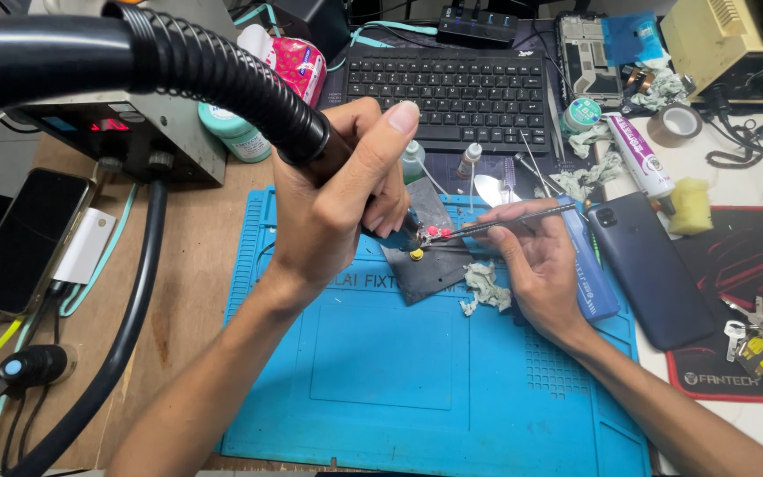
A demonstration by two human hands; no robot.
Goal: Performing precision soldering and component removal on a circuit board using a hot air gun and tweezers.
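My left hand (pixel 337 199) grips the black handle of a hot-air tool (pixel 302 132), whose thick ribbed hose runs off to the upper left. Its nozzle points down at a small dark plate (pixel 426 265) on the blue work mat (pixel 399 371), where a tiny part with red and yellow dots (pixel 433 235) sits. My right hand (pixel 536 261) holds thin metal tweezers (pixel 496 225), with their tips at that small part. A crumpled bit of tissue (pixel 485 287) lies just beside the plate, under my right hand.
A dark phone (pixel 651 265) lies face down right of the mat, another phone (pixel 24 238) at far left. Behind are a black keyboard (pixel 452 88), small bottles, a tube, tape roll, yellow sponge. Keys (pixel 757 340) rest on a red-black pad. A grey station box (pixel 134 132) stands back left.
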